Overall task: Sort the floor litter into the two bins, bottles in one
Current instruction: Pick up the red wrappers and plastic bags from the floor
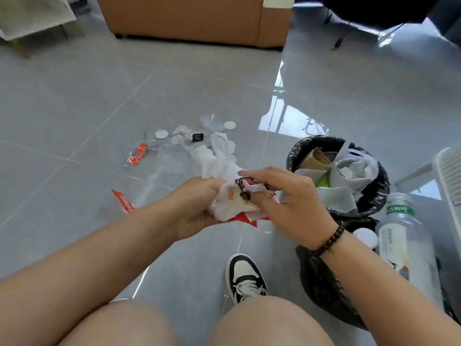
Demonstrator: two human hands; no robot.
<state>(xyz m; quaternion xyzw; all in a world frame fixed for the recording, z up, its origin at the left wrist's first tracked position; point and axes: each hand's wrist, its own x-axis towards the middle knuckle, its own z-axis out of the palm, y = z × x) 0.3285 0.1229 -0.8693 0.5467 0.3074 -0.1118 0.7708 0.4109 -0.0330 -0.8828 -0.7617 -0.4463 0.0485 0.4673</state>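
Right hand point(287, 203) fingertips pinch a small red-black wrapper scrap onto the crumpled white tissue-and-wrapper wad point(234, 203), clutched by left hand point(197, 206). Step: gathering non-bottle litter. Next, probably: carry right to black-lined bin point(374, 196) w/ paper. Orange packets, white discs point(161, 134) lie farther left; clear plastic bottle point(404, 240) near right.

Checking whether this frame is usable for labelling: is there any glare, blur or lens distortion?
Head view: bright window glare on the glossy floor above the black-lined bin; wide-angle bending at the edges; overall soft, so print on the wrappers between the left hand and right hand is unreadable.
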